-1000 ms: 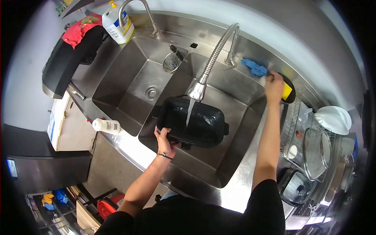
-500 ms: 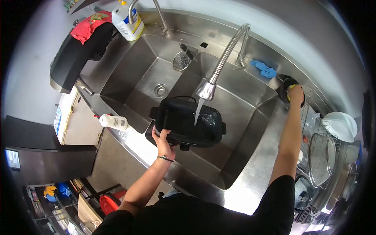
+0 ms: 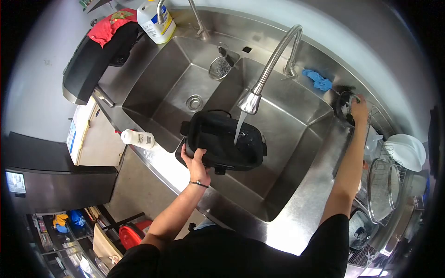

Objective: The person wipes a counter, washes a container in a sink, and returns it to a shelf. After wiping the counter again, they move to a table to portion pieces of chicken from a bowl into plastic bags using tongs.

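Observation:
My left hand [image 3: 198,167] grips the near left edge of a black rectangular pan [image 3: 218,143], thumb over the rim, fingers around the side. The pan is tilted over the sink divider. Water from the spring-necked faucet [image 3: 250,102] runs into its right part. Far to the right, my right hand [image 3: 359,111] is at the rim of a dark round bowl [image 3: 344,110] on the counter. Its fingers are curled, and what they hold is hidden. A blue cloth [image 3: 317,79] lies just left of that bowl.
A strainer [image 3: 219,67] hangs at the divider of the double steel sink [image 3: 178,99]. A white bottle [image 3: 138,138] stands on the left edge, with a large jug [image 3: 156,22] behind. Beyond my right arm is a dish rack [image 3: 394,173] with white plates [image 3: 405,152].
My right hand has shifted from inside the dark bowl to its right rim; the yellow sponge seen at its fingers no longer shows. My left hand still holds the pan under running water.

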{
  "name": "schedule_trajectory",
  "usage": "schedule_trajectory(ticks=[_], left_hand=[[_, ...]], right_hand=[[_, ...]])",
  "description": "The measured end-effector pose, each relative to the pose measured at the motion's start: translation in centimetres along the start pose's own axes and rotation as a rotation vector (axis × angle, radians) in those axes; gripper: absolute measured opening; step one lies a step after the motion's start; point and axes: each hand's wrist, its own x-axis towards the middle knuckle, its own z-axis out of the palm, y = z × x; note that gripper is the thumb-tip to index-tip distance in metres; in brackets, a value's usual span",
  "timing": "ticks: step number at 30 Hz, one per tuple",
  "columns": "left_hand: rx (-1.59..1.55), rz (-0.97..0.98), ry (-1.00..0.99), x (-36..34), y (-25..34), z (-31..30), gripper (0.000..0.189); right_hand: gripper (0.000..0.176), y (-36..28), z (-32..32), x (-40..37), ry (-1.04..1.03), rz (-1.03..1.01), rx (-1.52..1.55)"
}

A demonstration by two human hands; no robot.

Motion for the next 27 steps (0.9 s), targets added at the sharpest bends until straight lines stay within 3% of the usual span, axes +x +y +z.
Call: schedule_trajectory(ticks=[1,3,4,5,9,11,13,15,18,19,22,23,27], left_hand=[[0.013,0.025,0.011,0.0,-0.2,0.0,0.078],[-0.016,0.056,0.008,0.2,-1.0,0.3,0.078],[-0.048,0.086,0.003,0.3,-1.6,0.6,0.079],[-0.044,0.087,0.001,0.4,-2.1,0.8,0.079],[-0.064,0.175,-0.017,0.8,-4.3,1.4,0.075],[-0.034,0.191,-0.030,0.6,-4.6,1.8,0.075],[0.057,0.297,0.053,0.3,-4.4,2.4,0.076],[0.090,0.287,0.057,0.2,-4.2,2.1,0.076],[0.102,0.273,0.087,0.3,-4.2,1.6,0.078],[0.137,0.274,0.112,0.4,-4.6,1.5,0.078],[0.275,0.328,0.111,0.2,-5.8,1.5,0.079],[0.278,0.326,0.111,0.3,-6.0,1.5,0.079],[0.129,0.313,0.071,0.2,-5.4,1.7,0.080]], right_hand=[[0.036,-0.2,-0.8,-0.8,0.062,-0.073,0.176],[0.030,-7.9,-3.9,-8.9,-0.330,0.034,0.628],[0.026,-10.3,-2.9,-12.6,-0.408,-0.004,0.760],[0.030,-12.8,-1.3,-16.0,-0.455,-0.149,0.664],[0.040,-20.2,9.7,-27.7,-0.744,-0.206,0.396],[0.034,-22.2,14.0,-30.6,-0.693,-0.208,0.417],[0.031,-23.8,16.8,-31.5,-0.566,-0.585,0.595],[0.031,-25.2,14.0,-31.8,-0.572,-0.552,0.657],[0.032,-23.4,14.4,-31.0,-0.741,-0.250,0.525],[0.032,-23.3,15.0,-31.1,-0.739,-0.247,0.525],[0.023,-23.7,17.0,-31.9,-0.608,-0.518,0.621],[0.020,-24.8,17.2,-31.8,-0.843,-0.310,0.706],[0.024,-22.8,15.3,-31.6,-0.694,-0.288,0.553]])
